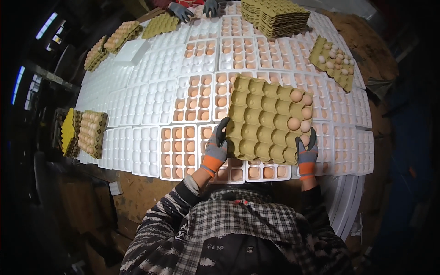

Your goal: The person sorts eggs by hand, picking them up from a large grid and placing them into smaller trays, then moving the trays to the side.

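Observation:
A moulded pulp egg tray (pixel 263 120) is held level above the table between my two gloved hands. My left hand (pixel 218 147), in a grey and orange work glove, grips its left edge. At the tray's lower right corner, my right hand (pixel 307 153) has its thumb and fingers on the rim. Several brown eggs (pixel 294 123) sit in the tray's right-hand cups; its other cups are bare. Beneath it lie white foam egg boxes (pixel 178 151), many filled with brown eggs. The tray hides part of the boxes below it.
Foam boxes without eggs (pixel 146 151) cover the table's left side. Pulp trays of eggs stand at the left (pixel 92 134), the upper left (pixel 122 36) and the right (pixel 332 62). A tall stack of pulp trays (pixel 275 17) is at the back. A co-worker's gloved hands (pixel 182 12) are at the far edge.

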The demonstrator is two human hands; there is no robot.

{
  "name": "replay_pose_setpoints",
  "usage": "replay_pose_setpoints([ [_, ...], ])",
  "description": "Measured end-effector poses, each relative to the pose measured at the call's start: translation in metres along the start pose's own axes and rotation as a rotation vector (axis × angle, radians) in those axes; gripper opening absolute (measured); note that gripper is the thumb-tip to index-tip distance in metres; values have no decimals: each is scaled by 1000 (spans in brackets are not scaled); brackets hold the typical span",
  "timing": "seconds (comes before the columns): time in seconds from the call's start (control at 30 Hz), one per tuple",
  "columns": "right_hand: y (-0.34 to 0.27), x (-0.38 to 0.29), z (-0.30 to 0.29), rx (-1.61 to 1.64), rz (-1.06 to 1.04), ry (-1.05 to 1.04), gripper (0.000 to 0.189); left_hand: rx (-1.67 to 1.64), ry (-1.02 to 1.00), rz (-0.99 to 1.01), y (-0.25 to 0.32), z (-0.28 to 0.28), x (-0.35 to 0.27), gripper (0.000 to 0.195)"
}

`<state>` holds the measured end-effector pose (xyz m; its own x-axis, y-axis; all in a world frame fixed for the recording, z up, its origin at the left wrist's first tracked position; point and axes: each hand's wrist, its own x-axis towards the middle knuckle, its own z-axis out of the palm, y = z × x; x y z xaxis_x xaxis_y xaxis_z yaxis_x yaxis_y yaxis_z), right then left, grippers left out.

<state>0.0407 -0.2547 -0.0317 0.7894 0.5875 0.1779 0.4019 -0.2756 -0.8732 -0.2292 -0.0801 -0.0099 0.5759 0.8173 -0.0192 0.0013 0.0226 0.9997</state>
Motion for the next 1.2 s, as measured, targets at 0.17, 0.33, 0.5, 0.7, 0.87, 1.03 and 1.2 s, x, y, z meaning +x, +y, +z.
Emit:
replay_pose_setpoints([
  [0.17,-40,-36,116,1,-51,-193,66,-3,213,6,-9,-120,-45,70],
  [0.33,-102,-55,184,-185,-141,-360,61,-33,245,-85,-27,-212,-69,69],
  [0.5,-81,-55,191,-529,-150,-384,54,781,163,106,-23,-241,-46,67],
  [0.7,-117,-57,152,223,25,-227,46,795,-224,278,32,-189,9,67],
  [0.87,-139,-15,158,-303,-200,-437,52,980,-401,331,20,-113,65,58],
  [1.03,-139,-2,195,-851,-186,-520,44,1256,-527,198,-4,-86,97,54],
  [1.2,-126,21,158,324,140,-529,58,398,-159,294,-38,-144,135,31],
])
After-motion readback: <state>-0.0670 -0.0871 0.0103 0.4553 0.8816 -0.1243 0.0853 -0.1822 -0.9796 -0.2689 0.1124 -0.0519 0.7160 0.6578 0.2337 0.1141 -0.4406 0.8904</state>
